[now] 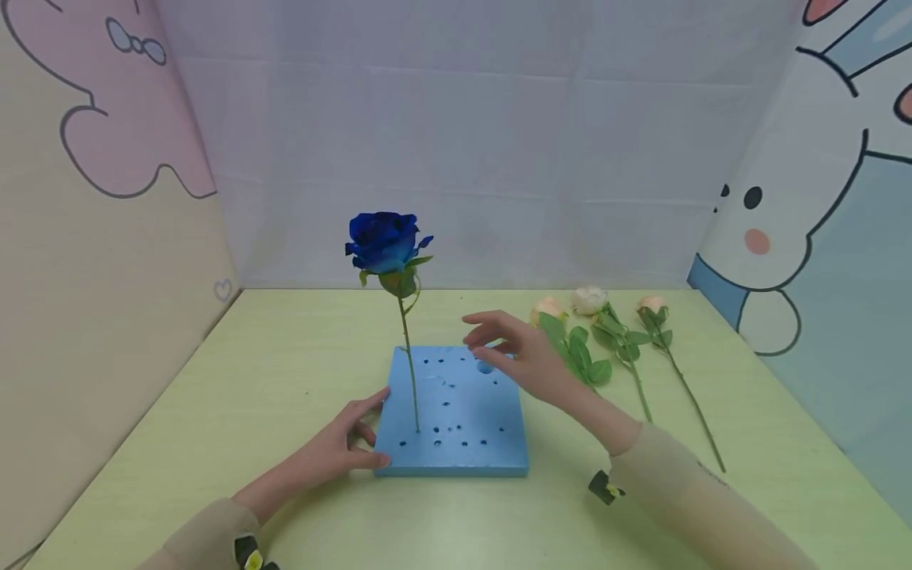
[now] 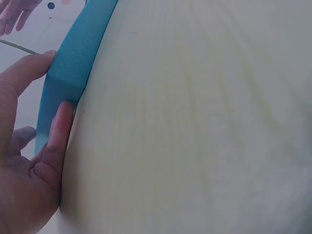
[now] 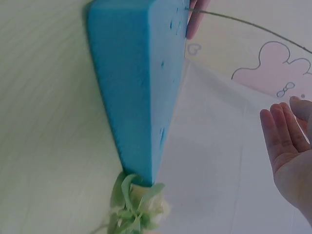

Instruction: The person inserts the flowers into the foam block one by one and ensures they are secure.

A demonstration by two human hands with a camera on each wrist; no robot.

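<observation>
A blue rose (image 1: 385, 241) stands nearly upright, its thin green stem planted in the front left part of a light-blue foam block (image 1: 470, 412) dotted with small holes. My left hand (image 1: 342, 443) rests at the block's left side, its thumb by the near corner and index fingertip on the edge farther back. The left wrist view has its fingers (image 2: 61, 126) laid against the block's side. Over the back right of the block hovers my right hand (image 1: 523, 356), fingers loosely bent and holding nothing. In the right wrist view, that hand (image 3: 292, 151) is raised, palm showing.
Right of the block lie a peach rose (image 1: 549, 309) partly behind my right hand, a white rose (image 1: 590, 300) and another pale peach rose (image 1: 651, 305), all on long stems. A pale wooden table (image 1: 285, 380) bears everything, with a white backdrop (image 1: 456, 158) behind.
</observation>
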